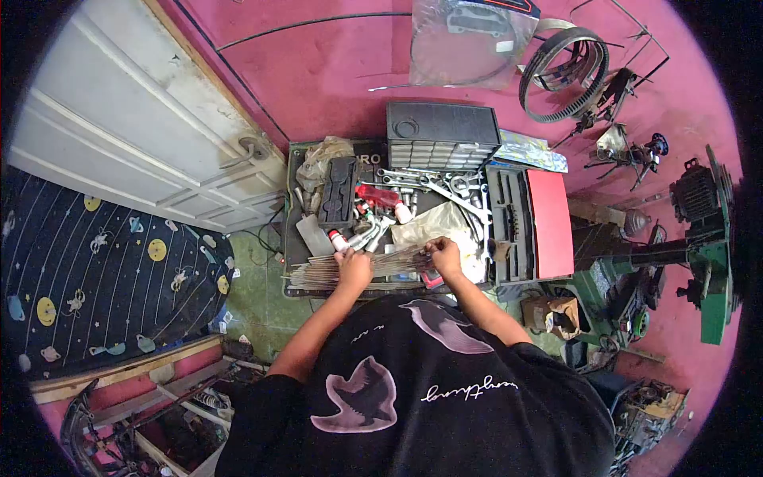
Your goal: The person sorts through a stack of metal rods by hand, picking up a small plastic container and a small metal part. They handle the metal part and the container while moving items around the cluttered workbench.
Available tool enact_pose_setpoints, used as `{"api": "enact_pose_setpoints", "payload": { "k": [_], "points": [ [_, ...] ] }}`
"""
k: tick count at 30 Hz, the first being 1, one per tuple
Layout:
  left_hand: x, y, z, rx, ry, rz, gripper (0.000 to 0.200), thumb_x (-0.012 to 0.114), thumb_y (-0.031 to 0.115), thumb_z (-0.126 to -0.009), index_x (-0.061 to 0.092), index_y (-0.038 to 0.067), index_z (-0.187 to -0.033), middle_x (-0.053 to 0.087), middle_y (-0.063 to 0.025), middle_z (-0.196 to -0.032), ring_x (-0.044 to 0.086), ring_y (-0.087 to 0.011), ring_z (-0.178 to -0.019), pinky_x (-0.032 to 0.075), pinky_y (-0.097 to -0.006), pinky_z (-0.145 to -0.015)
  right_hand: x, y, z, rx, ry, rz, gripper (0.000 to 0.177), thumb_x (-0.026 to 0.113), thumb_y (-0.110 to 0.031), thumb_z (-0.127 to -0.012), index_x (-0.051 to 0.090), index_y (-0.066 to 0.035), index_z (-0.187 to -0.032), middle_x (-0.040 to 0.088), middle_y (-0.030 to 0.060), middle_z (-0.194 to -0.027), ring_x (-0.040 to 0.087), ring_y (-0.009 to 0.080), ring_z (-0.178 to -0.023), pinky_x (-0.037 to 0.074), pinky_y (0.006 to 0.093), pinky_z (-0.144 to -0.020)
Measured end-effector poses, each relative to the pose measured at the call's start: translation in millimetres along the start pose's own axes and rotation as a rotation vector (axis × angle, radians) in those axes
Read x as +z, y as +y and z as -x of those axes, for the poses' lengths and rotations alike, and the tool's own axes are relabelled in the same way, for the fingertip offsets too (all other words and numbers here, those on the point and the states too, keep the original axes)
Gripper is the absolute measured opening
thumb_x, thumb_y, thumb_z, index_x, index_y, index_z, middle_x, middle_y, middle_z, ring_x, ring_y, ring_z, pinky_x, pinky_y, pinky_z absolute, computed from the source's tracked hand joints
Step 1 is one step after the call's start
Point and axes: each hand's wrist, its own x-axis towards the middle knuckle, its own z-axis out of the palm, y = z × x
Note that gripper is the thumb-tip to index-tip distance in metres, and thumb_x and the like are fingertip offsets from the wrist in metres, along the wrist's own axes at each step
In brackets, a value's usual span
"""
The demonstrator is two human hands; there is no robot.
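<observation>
A bundle of long, thin metal rods [318, 274] lies crosswise near the front edge of the workbench [292, 238]. My left hand [354, 269] grips it from above, with the loose ends fanning out to the left. At the bundle's right end, my right hand [444, 257] has its fingers pinched together on the rods. Just beyond my left hand are a red-and-white bottle [338, 240] and some shiny metal sockets [369, 236]. A crumpled beige sheet [431, 224] is behind my right hand. Part of a red item [431, 278] shows below the rods.
Several wrenches [461, 191], a black tool case [338, 191] and a small-drawer cabinet [442, 135] crowd the bench's back. An open tray with a red lid [548, 222] stands right. A white door [143, 111] is left; a green machine [711, 294] is far right.
</observation>
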Motion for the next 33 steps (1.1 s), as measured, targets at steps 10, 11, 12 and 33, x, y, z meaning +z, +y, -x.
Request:
{"api": "enact_pose_setpoints", "payload": {
  "k": [10, 11, 12, 33],
  "points": [
    [-2, 5, 5, 0.009, -0.019, 0.040, 0.016, 0.069, 0.020, -0.077, 0.075, 0.016, -0.092, 0.071, -0.0050, -0.092, 0.058, -0.0246, -0.102, 0.033, -0.0514, -0.089, 19, 1, 4, 0.026, 0.000, 0.190, 0.022, 0.073, -0.022, -0.081, 0.073, -0.001, -0.086, 0.071, 0.0178, -0.079, 0.071, 0.0303, -0.075, 0.054, 0.0410, -0.072],
    [-1, 4, 6, 0.014, 0.008, 0.055, 0.016, 0.070, 0.020, -0.077, 0.075, 0.016, -0.092, 0.070, -0.0051, -0.093, 0.058, -0.0245, -0.102, 0.033, -0.0513, -0.089, 18, 4, 3, 0.032, -0.018, 0.206, 0.023, 0.074, -0.024, -0.081, 0.073, -0.001, -0.087, 0.071, 0.0191, -0.081, 0.070, 0.0321, -0.076, 0.054, 0.0418, -0.073],
    [2, 3, 6, 0.020, 0.035, 0.070, 0.016, 0.070, 0.020, -0.077, 0.075, 0.015, -0.092, 0.070, -0.0053, -0.094, 0.058, -0.0245, -0.101, 0.033, -0.0512, -0.089, 17, 5, 2, 0.039, -0.037, 0.223, 0.025, 0.074, -0.025, -0.080, 0.074, -0.002, -0.087, 0.071, 0.0204, -0.082, 0.070, 0.0339, -0.077, 0.054, 0.0425, -0.073],
    [9, 0, 1, 0.191, 0.121, 0.007, 0.011, 0.061, 0.020, -0.087, 0.064, 0.013, -0.094, 0.068, -0.0055, -0.089, 0.058, -0.0252, -0.097, 0.034, -0.0524, -0.087, 13, 6, -9, -0.086, -0.157, 0.308, 0.025, 0.074, -0.030, -0.082, 0.076, -0.008, -0.093, 0.072, 0.0184, -0.086, 0.071, 0.0318, -0.080, 0.055, 0.0422, -0.077]
  ]
}}
